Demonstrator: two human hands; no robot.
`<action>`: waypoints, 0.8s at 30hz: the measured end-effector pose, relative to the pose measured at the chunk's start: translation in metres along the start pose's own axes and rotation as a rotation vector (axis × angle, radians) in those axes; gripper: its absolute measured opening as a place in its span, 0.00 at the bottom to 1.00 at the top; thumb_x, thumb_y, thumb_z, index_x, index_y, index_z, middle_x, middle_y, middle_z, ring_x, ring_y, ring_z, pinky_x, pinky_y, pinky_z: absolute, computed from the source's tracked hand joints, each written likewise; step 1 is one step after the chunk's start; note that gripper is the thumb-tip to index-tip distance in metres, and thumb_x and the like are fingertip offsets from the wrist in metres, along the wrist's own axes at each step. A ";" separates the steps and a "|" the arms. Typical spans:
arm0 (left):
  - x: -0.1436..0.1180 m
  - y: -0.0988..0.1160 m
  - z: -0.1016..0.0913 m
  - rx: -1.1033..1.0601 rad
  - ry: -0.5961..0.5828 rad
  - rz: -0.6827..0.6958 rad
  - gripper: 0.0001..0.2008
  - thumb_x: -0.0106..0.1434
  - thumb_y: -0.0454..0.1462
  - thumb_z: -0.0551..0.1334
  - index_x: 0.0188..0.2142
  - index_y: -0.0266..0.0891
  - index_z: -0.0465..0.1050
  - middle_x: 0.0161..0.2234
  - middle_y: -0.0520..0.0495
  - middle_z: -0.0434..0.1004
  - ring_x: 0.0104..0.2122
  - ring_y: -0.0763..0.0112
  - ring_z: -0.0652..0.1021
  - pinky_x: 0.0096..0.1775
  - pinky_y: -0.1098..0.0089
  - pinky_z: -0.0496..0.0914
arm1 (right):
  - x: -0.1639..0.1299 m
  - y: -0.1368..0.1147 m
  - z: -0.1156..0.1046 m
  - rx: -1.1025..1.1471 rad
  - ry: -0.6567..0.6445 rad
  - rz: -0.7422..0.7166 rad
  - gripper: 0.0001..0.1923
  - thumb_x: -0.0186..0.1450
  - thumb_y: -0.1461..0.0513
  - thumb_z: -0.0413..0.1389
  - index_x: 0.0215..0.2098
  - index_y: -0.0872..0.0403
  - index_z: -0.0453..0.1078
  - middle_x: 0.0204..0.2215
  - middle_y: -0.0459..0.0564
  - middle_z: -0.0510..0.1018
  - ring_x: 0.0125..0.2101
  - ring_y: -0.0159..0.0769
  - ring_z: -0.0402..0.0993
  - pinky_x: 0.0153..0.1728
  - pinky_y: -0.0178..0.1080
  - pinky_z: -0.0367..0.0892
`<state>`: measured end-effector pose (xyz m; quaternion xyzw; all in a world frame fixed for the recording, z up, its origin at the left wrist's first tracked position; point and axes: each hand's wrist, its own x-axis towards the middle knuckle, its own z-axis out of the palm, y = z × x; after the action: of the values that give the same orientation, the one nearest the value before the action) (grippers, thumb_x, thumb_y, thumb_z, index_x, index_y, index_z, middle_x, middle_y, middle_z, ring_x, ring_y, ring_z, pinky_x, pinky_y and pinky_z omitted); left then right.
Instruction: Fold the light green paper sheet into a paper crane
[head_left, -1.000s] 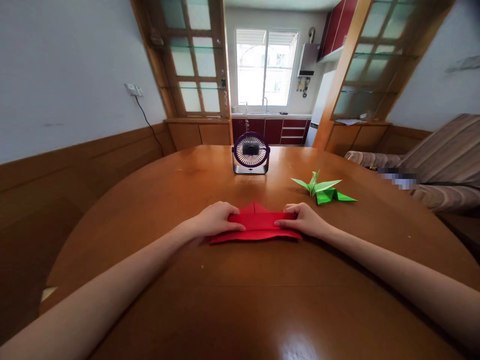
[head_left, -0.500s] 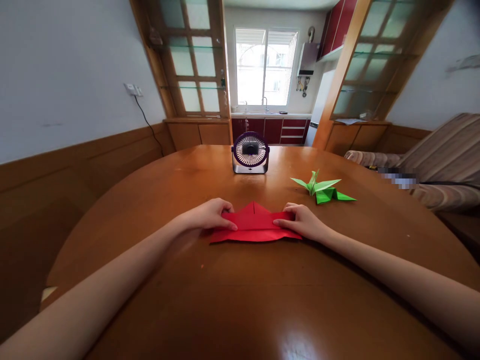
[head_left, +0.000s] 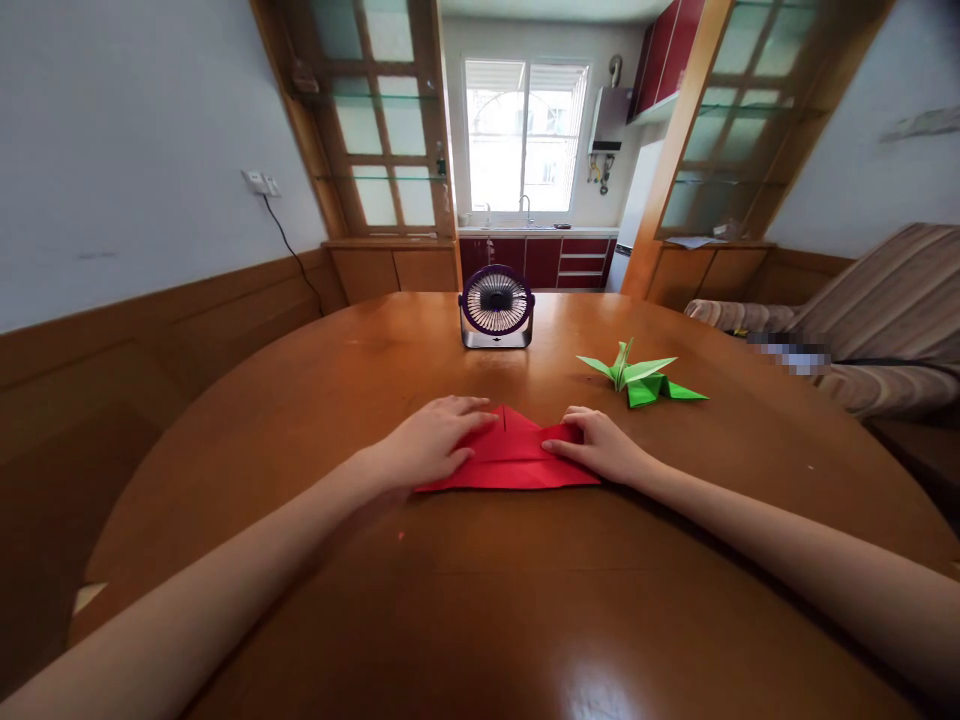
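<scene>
A folded sheet of red paper (head_left: 507, 462) lies on the brown table in front of me, its peak pointing away and a short dark slit line near the tip. My left hand (head_left: 435, 440) rests over its left side, fingers stretched out towards the peak and thumb apart. At the right side, my right hand (head_left: 600, 446) pinches the red paper, thumb on top and the other fingers curled behind. The paper's left and right ends are partly hidden under the hands.
A green origami crane (head_left: 643, 376) sits on the table beyond my right hand. Behind the red paper stands a small dark purple fan (head_left: 496, 302). The wooden table (head_left: 480, 620) has a rounded far edge, with a striped sofa (head_left: 885, 300) to the right.
My left hand has gone from pinching the paper's left edge to lying stretched over it. The near flap now looks flatter. My right hand keeps its grip.
</scene>
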<state>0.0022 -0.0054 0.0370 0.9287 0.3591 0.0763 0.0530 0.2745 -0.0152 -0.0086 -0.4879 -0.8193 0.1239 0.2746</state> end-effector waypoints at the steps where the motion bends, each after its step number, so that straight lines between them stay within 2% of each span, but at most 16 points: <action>1: 0.000 0.008 0.006 0.023 -0.016 0.054 0.23 0.66 0.38 0.54 0.60 0.41 0.62 0.64 0.41 0.56 0.62 0.57 0.61 0.61 0.55 0.52 | 0.000 0.000 0.000 0.003 0.006 -0.005 0.20 0.62 0.49 0.57 0.21 0.55 0.63 0.24 0.46 0.68 0.26 0.32 0.63 0.28 0.36 0.56; 4: 0.000 0.022 0.025 -0.012 -0.085 0.191 0.26 0.71 0.45 0.46 0.65 0.40 0.52 0.67 0.44 0.48 0.66 0.63 0.50 0.65 0.59 0.43 | 0.000 0.001 0.001 0.002 0.020 -0.012 0.21 0.62 0.49 0.57 0.20 0.55 0.62 0.24 0.46 0.68 0.25 0.31 0.63 0.27 0.36 0.55; 6: -0.001 0.025 0.034 -0.054 -0.119 0.229 0.30 0.71 0.49 0.45 0.67 0.39 0.46 0.68 0.43 0.42 0.67 0.64 0.47 0.65 0.61 0.40 | 0.000 0.000 0.001 0.000 0.019 -0.012 0.21 0.62 0.50 0.57 0.20 0.54 0.61 0.24 0.46 0.68 0.25 0.31 0.62 0.28 0.36 0.56; 9: -0.003 0.023 0.037 -0.100 -0.142 0.248 0.34 0.69 0.52 0.45 0.68 0.39 0.39 0.68 0.43 0.36 0.67 0.63 0.44 0.65 0.61 0.39 | -0.001 -0.002 0.000 -0.018 0.013 -0.014 0.19 0.63 0.52 0.56 0.20 0.55 0.62 0.25 0.46 0.68 0.27 0.33 0.64 0.30 0.36 0.57; 13: -0.004 0.020 0.034 -0.113 -0.192 0.255 0.35 0.68 0.54 0.47 0.68 0.44 0.38 0.68 0.45 0.31 0.67 0.59 0.41 0.65 0.57 0.38 | -0.003 -0.005 -0.001 -0.090 0.002 -0.002 0.19 0.65 0.53 0.54 0.22 0.55 0.63 0.27 0.49 0.69 0.30 0.35 0.66 0.32 0.37 0.60; 16: -0.003 0.020 0.032 -0.135 -0.191 0.264 0.33 0.68 0.54 0.48 0.67 0.48 0.41 0.68 0.46 0.32 0.67 0.58 0.40 0.65 0.55 0.38 | -0.005 -0.006 0.000 -0.161 0.002 0.005 0.18 0.66 0.53 0.52 0.23 0.55 0.64 0.28 0.51 0.70 0.31 0.37 0.67 0.34 0.39 0.63; 18: -0.003 0.021 0.032 -0.152 -0.186 0.254 0.33 0.67 0.54 0.49 0.67 0.49 0.42 0.68 0.46 0.34 0.67 0.57 0.41 0.65 0.54 0.39 | -0.007 -0.007 0.000 -0.194 0.044 -0.010 0.14 0.66 0.54 0.53 0.29 0.56 0.67 0.32 0.53 0.71 0.34 0.40 0.68 0.38 0.42 0.65; 20: -0.002 0.022 0.033 -0.162 -0.179 0.241 0.33 0.67 0.54 0.49 0.67 0.49 0.43 0.68 0.46 0.35 0.67 0.57 0.43 0.64 0.53 0.40 | -0.011 -0.009 0.000 -0.218 0.121 -0.074 0.11 0.66 0.56 0.53 0.39 0.56 0.68 0.38 0.56 0.72 0.40 0.44 0.69 0.44 0.47 0.65; 22: -0.002 0.022 0.034 -0.169 -0.158 0.234 0.32 0.67 0.53 0.49 0.66 0.49 0.45 0.68 0.46 0.37 0.67 0.57 0.44 0.64 0.53 0.41 | -0.015 -0.010 -0.002 -0.245 0.187 -0.194 0.14 0.66 0.59 0.53 0.49 0.55 0.66 0.46 0.59 0.70 0.47 0.47 0.67 0.49 0.51 0.64; 24: -0.002 0.022 0.034 -0.175 -0.139 0.231 0.31 0.68 0.53 0.49 0.66 0.49 0.46 0.68 0.46 0.38 0.67 0.58 0.45 0.64 0.54 0.42 | -0.020 -0.011 -0.005 -0.265 0.189 -0.342 0.16 0.67 0.62 0.50 0.53 0.53 0.65 0.50 0.59 0.70 0.50 0.48 0.66 0.51 0.53 0.63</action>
<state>0.0211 -0.0242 0.0062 0.9586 0.2372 0.0485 0.1495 0.2771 -0.0384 -0.0056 -0.3832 -0.8697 -0.0793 0.3008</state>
